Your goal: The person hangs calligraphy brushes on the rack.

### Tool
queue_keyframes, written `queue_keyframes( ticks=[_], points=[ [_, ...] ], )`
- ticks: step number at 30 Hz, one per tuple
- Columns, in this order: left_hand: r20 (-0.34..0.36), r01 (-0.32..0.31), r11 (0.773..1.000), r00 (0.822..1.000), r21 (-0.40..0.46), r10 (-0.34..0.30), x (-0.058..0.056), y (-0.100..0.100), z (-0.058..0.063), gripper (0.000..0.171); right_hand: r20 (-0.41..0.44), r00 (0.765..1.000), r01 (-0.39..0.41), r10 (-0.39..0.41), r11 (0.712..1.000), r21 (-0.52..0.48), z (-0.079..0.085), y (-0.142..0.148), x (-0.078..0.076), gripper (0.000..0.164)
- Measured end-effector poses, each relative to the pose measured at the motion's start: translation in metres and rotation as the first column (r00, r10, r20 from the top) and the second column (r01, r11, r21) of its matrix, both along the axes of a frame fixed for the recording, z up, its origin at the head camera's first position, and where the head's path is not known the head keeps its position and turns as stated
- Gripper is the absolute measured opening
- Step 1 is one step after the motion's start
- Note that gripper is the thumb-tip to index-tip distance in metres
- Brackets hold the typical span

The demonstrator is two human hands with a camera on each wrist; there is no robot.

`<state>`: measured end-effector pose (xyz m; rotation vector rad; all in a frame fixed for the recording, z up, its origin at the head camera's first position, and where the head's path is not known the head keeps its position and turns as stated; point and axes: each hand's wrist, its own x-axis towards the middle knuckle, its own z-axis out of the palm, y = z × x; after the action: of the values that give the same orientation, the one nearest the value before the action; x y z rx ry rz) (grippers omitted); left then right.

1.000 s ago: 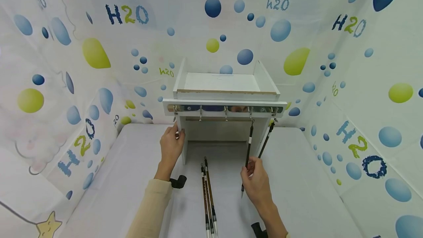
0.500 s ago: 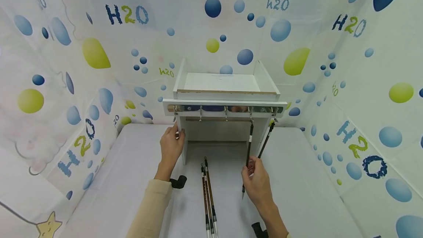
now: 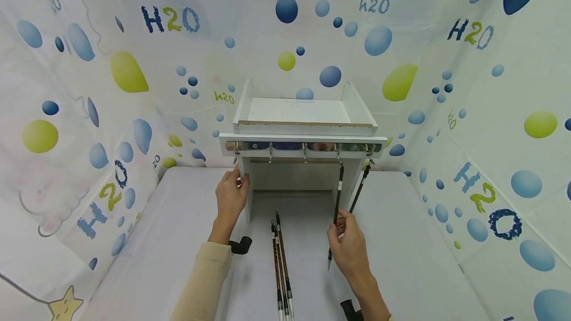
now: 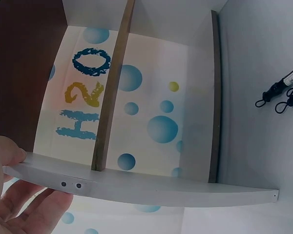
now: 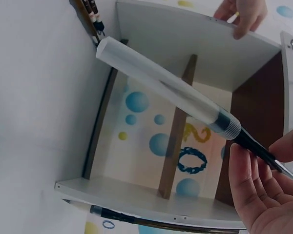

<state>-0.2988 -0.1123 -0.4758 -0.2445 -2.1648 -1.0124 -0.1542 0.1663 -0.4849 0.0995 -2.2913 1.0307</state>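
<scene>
My left hand grips the front edge of the left side panel of a white wooden shelf unit; the left wrist view has the panel between thumb and fingers. In my right hand a dark-handled calligraphy brush is pinched along its lower half, tip down. Its top end is right at the second hook from the right. The right wrist view shows a clear cap over its pale bristles. Beside it, another brush hangs from the rightmost hook, slanting down behind my right hand.
Several more brushes lie side by side on the white tabletop, between my forearms. A mirrored strip with several metal hooks runs along the shelf's front. Above it is a shallow open tray. Patterned cloth walls surround the table.
My right hand and the brush in it have shifted slightly to the right. The left hand keeps its grip on the panel, and the brushes on the table stay where they were.
</scene>
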Motion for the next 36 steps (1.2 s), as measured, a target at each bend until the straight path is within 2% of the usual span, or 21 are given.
queue_keyframes(
  ticks=[8,17,36],
  points=[
    [0.001,0.000,1.000,1.000,0.006,0.000,0.0002,0.0001,0.0000,0.035,-0.032,0.999,-0.007,0.008,1.000,0.012,0.0019,0.0000,-0.0003,0.037],
    [-0.004,0.000,1.000,1.000,0.004,0.000,0.0006,-0.0001,-0.0009,0.035,-0.022,1.000,-0.004,0.004,1.000,0.017,0.0032,0.0003,0.0005,0.041],
    [-0.001,-0.003,1.000,1.000,0.011,0.003,0.0000,-0.0001,0.0013,0.034,-0.061,0.998,0.000,0.002,0.999,0.033,0.0030,0.0015,-0.0010,0.042]
  ],
)
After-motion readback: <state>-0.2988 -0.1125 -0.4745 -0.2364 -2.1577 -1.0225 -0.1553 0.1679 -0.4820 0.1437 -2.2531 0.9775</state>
